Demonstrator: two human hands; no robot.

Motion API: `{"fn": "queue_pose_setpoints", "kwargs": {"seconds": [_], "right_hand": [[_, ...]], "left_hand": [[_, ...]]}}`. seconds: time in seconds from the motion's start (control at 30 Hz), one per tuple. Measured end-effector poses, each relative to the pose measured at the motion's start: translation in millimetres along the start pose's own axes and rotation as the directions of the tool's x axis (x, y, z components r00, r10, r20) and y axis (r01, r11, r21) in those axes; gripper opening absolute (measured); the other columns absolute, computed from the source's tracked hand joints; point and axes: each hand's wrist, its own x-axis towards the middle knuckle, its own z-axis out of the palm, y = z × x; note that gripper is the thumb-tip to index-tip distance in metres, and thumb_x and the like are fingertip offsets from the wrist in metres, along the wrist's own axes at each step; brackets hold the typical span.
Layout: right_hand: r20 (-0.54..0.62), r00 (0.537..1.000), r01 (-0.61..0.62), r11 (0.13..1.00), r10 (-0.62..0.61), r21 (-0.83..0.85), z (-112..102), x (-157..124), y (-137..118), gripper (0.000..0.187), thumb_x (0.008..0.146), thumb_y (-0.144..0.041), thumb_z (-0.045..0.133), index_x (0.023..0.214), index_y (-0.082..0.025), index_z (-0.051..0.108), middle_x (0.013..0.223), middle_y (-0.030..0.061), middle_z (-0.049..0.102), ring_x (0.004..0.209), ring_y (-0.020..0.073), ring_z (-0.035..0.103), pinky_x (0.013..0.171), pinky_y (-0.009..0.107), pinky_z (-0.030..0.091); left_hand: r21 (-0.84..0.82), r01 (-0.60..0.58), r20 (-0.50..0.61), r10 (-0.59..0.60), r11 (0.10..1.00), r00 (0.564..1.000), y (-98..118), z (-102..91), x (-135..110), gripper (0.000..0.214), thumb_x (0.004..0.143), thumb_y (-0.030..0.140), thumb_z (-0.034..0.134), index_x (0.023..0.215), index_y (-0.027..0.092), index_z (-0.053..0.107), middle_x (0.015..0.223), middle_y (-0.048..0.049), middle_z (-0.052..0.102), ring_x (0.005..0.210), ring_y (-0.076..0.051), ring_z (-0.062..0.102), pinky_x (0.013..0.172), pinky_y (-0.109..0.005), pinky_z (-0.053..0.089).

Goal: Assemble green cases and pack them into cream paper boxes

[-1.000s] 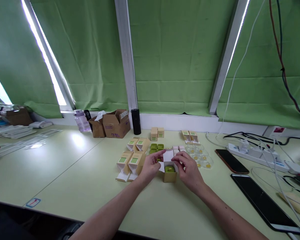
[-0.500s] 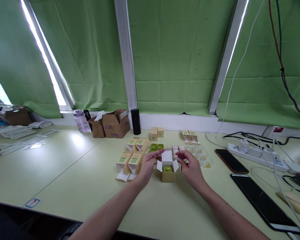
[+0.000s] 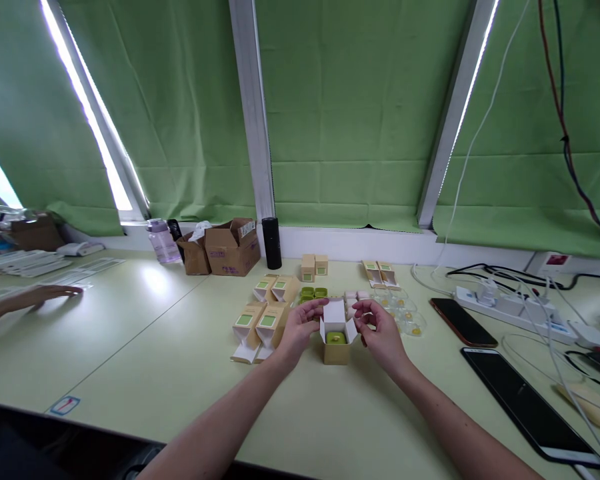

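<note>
Far L of the open carton [image 3: 337,356], a co-worker's hand [image 3: 55,292] now reaches well in over the tabletop [image 3: 145,347]; ½ sec ago only its fingers showed at the edge. It's nowhere nr the carton, so prob. no effect on the work.

Back-L of carton: lilac bottle [image 3: 164,241], brown cardboard box [image 3: 233,250], then black cylinder [image 3: 271,244]. Nearer, just L of carton: 4 tan cartons w/ green labels [image 3: 271,321], front 2 w/ white flaps down on the tabletop.

L hand [image 3: 300,330] is at carton's L side, fingers extended, thumb nr the L flap; can't tell if it's gripping. That flap stands steeper than ½ sec ago.

Carton itself: upright betw. the hands, back flap up, side flaps angled out; green item [image 3: 336,338] sits inside, vis. from above. So top's not yet shut, as I read it.

R hand [image 3: 380,333] is at carton's R side, fingers half-curled, a bit closer to the R flap than ½ sec ago; contact unclear.

Back-R of carton: clear domed cups [image 3: 400,307]. Farther R: phone [image 3: 463,322], power strip [image 3: 510,310], bigger black device [image 3: 530,403].
</note>
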Motion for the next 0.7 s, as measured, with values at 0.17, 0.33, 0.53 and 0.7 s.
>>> {"fn": "queue_pose_setpoints", "kwargs": {"seconds": [0.17, 0.33, 0.53, 0.7], "right_hand": [[0.006, 1.0, -0.002, 0.999, 0.002, 0.033, 0.2, 0.5, 1.5, 0.031, 0.075, -0.035, 0.074, 0.102, -0.021, 0.066, 0.091, 0.0038, 0.06, 0.069, 0.0164, 0.054, 0.047, 0.024, 0.041], [0.029, 1.0, -0.013, 0.998, 0.011, 0.063, 0.5, 1.1, 1.5, 0.033, 0.071, -0.03, 0.072, 0.102, -0.021, 0.064, 0.091, 0.0029, 0.059, 0.067, 0.0147, 0.052, 0.046, 0.023, 0.039], [0.045, 0.999, -0.015, 0.998, 0.012, 0.063, 0.0, 1.2, -0.4, 0.037, 0.069, -0.028, 0.07, 0.104, -0.021, 0.064, 0.092, 0.0031, 0.06, 0.064, 0.0139, 0.051, 0.046, 0.024, 0.04], [0.055, 0.998, -0.023, 0.997, 0.019, 0.071, 0.3, 0.4, -0.2, 0.038, 0.069, -0.027, 0.069, 0.105, -0.021, 0.062, 0.093, 0.0019, 0.058, 0.064, 0.0132, 0.05, 0.048, 0.024, 0.042]], "left_hand": [[-0.007, -0.007, 0.013, 0.007, 1.0, 1.0, 1.0, 1.0, -1.7, 0.057, 0.059, 0.011, 0.071, 0.116, 0.013, 0.075, 0.099, -0.0105, 0.078, 0.097, -0.025, 0.071, 0.083, -0.03, 0.053], [0.014, -0.029, 0.024, 0.029, 0.999, 0.999, -2.1, 0.4, -0.7, 0.053, 0.061, 0.012, 0.077, 0.114, 0.014, 0.074, 0.098, -0.0096, 0.076, 0.095, -0.023, 0.07, 0.081, -0.03, 0.052], [0.055, -0.045, 0.052, 0.043, 0.997, 0.998, -4.6, 0.4, 0.1, 0.055, 0.064, 0.016, 0.082, 0.117, 0.015, 0.068, 0.097, -0.0084, 0.074, 0.092, -0.022, 0.068, 0.077, -0.029, 0.052], [0.157, -0.077, 0.059, 0.068, 0.985, 0.996, -5.4, 0.9, -2.0, 0.053, 0.069, 0.016, 0.081, 0.119, 0.016, 0.064, 0.1, -0.0085, 0.074, 0.096, -0.022, 0.068, 0.082, -0.03, 0.05]]}}
